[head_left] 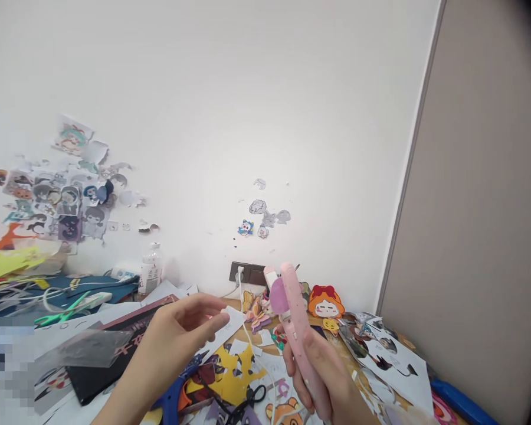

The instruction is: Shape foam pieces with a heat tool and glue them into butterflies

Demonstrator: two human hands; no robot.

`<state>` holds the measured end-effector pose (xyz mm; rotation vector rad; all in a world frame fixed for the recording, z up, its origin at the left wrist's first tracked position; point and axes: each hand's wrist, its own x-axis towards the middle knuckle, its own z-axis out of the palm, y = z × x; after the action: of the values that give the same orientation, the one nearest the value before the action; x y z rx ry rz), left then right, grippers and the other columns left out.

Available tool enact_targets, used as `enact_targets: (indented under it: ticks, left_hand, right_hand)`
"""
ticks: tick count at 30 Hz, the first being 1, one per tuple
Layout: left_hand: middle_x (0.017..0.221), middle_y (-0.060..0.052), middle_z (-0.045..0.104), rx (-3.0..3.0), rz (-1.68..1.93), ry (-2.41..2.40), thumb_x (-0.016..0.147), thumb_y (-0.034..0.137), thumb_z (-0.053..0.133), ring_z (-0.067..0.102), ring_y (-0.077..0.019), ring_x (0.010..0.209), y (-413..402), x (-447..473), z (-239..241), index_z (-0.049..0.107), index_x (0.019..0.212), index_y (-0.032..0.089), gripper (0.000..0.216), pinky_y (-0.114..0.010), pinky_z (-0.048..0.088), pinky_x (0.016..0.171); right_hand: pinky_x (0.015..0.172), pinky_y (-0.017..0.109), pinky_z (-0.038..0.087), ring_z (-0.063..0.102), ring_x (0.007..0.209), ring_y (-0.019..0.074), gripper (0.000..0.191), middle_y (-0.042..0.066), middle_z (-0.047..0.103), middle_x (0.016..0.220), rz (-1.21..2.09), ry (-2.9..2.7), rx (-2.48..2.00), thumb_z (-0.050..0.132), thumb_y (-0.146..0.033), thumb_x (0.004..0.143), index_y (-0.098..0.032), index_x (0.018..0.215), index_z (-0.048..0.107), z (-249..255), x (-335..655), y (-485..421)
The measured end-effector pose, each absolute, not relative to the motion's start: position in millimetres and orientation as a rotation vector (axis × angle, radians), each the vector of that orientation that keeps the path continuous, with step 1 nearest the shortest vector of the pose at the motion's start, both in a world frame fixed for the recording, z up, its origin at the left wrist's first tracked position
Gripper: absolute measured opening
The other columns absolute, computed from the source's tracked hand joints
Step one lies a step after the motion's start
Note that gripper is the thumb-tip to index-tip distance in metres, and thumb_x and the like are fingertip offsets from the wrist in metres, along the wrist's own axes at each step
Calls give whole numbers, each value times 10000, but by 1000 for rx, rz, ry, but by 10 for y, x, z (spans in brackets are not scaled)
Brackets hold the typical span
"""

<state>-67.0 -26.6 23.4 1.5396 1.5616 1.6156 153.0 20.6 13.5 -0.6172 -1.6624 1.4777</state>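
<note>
My right hand (325, 363) is wrapped round the handle of a pink hair straightener (295, 295), which points up and slightly left. Near its tip, a rounded purple piece (279, 296) sits at the gap between the two arms; whether it is clamped I cannot tell. To the left, my left hand (181, 327) hovers over the cluttered table with thumb and fingers apart and nothing between them. Below the hands lie yellow cut-out scraps (232, 372), a black cable (243, 404) and a blue glue gun (174, 395).
A white cord (243, 313) hangs from the wall socket (250, 273). Butterfly cut-outs (257, 313) and an orange-haired character cut-out (326, 302) stand by the wall. Green scissors (66, 313), a clear bottle (151, 270) and a dark folder (115, 348) are at left; printed sheets (389, 354) lie at right.
</note>
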Motion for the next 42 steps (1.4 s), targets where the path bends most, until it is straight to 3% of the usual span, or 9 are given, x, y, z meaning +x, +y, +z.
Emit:
enact_targets:
  ticks: [7, 15, 20, 24, 28, 32, 35, 39, 42]
  left_hand:
    - [564, 24, 595, 1342, 1527, 1457, 680, 468, 683, 502, -88, 508, -373, -566, 404, 670, 755, 174, 304, -181, 364, 501]
    - [456, 61, 508, 1173, 1583, 983, 678, 463, 699, 414, -35, 365, -331, -521, 310, 543, 573, 152, 364, -147, 318, 429]
    - [429, 65, 438, 1095, 1555, 892, 760, 451, 632, 389, -40, 354, -275, -499, 267, 496, 579, 157, 371, -138, 308, 400]
    - [453, 79, 394, 926, 1678, 884, 814, 413, 583, 351, -30, 343, -91, -647, 173, 443, 585, 156, 371, -146, 294, 385]
    - [440, 103, 227, 542, 1855, 840, 957, 296, 291, 226, -30, 325, 153, -946, -19, 250, 538, 188, 435, -153, 245, 349]
    - [525, 89, 364, 344, 1849, 834, 932, 154, 362, 330, -27, 373, 242, -1080, -109, 388, 624, 156, 309, -143, 305, 363]
    - [626, 63, 456, 344, 1869, 828, 904, 180, 451, 415, -28, 430, 221, -1036, -68, 463, 748, 150, 159, -138, 365, 390]
    - [642, 54, 441, 428, 1875, 798, 927, 303, 381, 423, -29, 444, 135, -851, 46, 439, 725, 176, 245, -137, 376, 405]
    - [584, 56, 438, 669, 1787, 815, 827, 488, 513, 394, -55, 420, 29, -600, 105, 491, 711, 183, 327, -172, 366, 386]
  right_hand:
    - [380, 199, 219, 323, 373, 21, 562, -16, 479, 615, 1482, -1617, -671, 443, -699, 762, -141, 732, 508, 170, 1609, 220]
    - [391, 188, 265, 341, 389, 24, 593, -16, 511, 667, 1511, -1502, -644, 480, -676, 761, -141, 1012, 527, 192, 1595, 196]
    - [369, 194, 231, 352, 379, 23, 549, -9, 500, 669, 1534, -1619, -630, 464, -693, 755, -146, 779, 514, 160, 1623, 235]
    - [390, 193, 216, 341, 383, 11, 542, -7, 510, 691, 1514, -1606, -644, 448, -688, 770, -147, 770, 496, 188, 1613, 215]
    - [390, 192, 199, 306, 362, -5, 510, -21, 484, 644, 1482, -1650, -671, 437, -645, 808, -140, 745, 483, 210, 1573, 208]
    - [342, 186, 179, 307, 321, 5, 573, -23, 519, 662, 1510, -1711, -659, 466, -659, 781, -156, 1055, 446, 133, 1512, 266]
    - [342, 180, 199, 326, 326, 11, 676, -19, 537, 687, 1518, -1750, -669, 465, -654, 787, -163, 1227, 323, 64, 1473, 290]
    - [358, 182, 204, 321, 351, 8, 705, -16, 528, 699, 1473, -1798, -721, 449, -677, 779, -157, 1242, 338, 18, 1439, 286]
    - [357, 183, 211, 311, 363, 11, 736, -14, 519, 710, 1426, -1804, -759, 452, -698, 760, -159, 1250, 340, -14, 1422, 296]
